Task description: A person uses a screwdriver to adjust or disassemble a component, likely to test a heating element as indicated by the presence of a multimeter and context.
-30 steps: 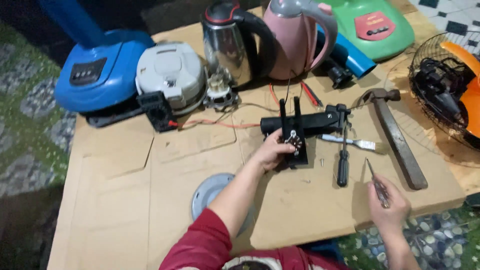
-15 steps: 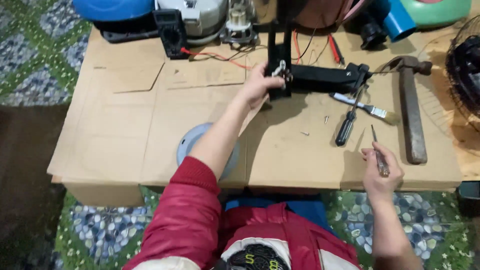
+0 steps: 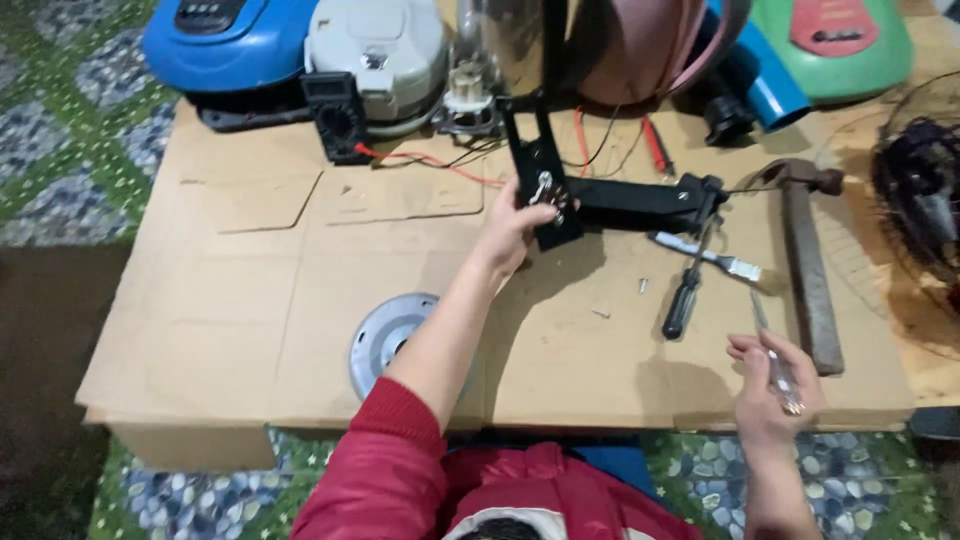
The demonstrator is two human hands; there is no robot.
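Two hands were at work over a cardboard-covered table. The left hand was stretched forward, its fingers closed on the lower end of one black plastic bracket, an upright slotted piece with a small metal fitting on its face, which stood near the middle of the table and joined a long black arm lying flat to its right. The right hand rested near the table's front edge, curled around one thin clear-handled screwdriver whose shaft pointed away from the body. One black-handled screwdriver lay loose between the two hands, just beside one small brush, and one hammer lay to the right of both. Two small screws sat on the cardboard near the black-handled screwdriver. One round grey metal disc lay partly under the left forearm. Along the far edge stood one blue appliance, one white cooker, one black multimeter, one pink kettle and one green device; one fan grille showed at the right edge.
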